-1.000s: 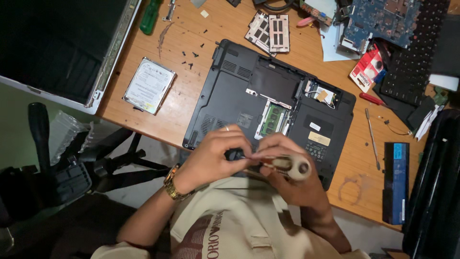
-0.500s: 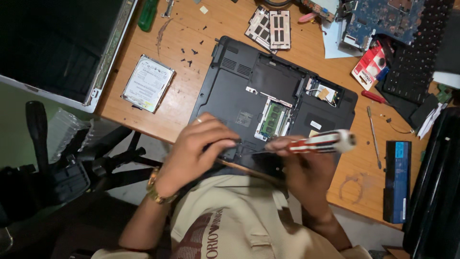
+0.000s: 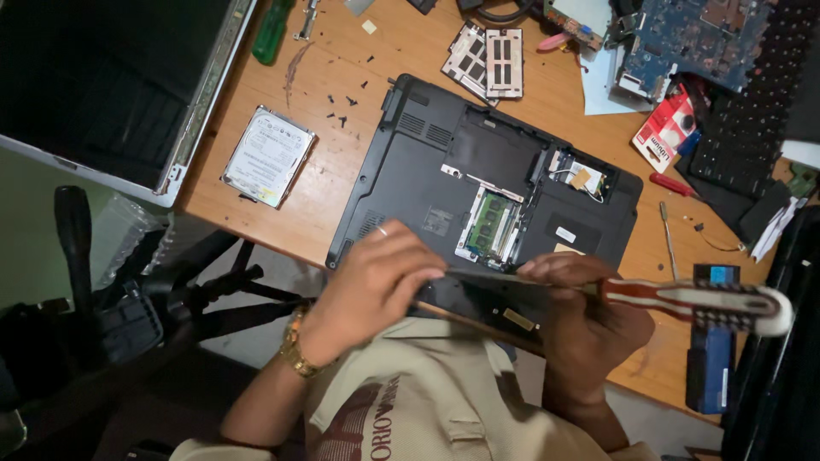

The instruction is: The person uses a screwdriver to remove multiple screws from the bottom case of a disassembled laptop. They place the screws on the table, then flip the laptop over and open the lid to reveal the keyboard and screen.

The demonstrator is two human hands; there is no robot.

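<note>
A black laptop (image 3: pixel 444 162) lies bottom-up on the wooden desk (image 3: pixel 316 205), with its memory bay open and a green memory module (image 3: pixel 491 224) showing. My left hand (image 3: pixel 371 286) rests on the laptop's near edge, fingers bent over a thin dark strip. My right hand (image 3: pixel 585 329) grips a screwdriver (image 3: pixel 696 300) with a red-and-white handle; its shaft points left along that same near edge toward my left fingers. A gold bracelet sits on my left wrist.
A silver hard drive (image 3: pixel 268 157) lies left of the laptop, with loose black screws (image 3: pixel 346 101) nearby. A detached screen panel (image 3: pixel 111 85) sits at far left. Cover plates (image 3: pixel 485 58), a circuit board (image 3: pixel 683 34), a keyboard (image 3: pixel 752 128) and a blue-labelled battery (image 3: pixel 709 358) crowd the back and right.
My right hand swung the screwdriver from pointing down at the laptop to lying flat along its near edge. My left hand slid to the left end of that edge.
</note>
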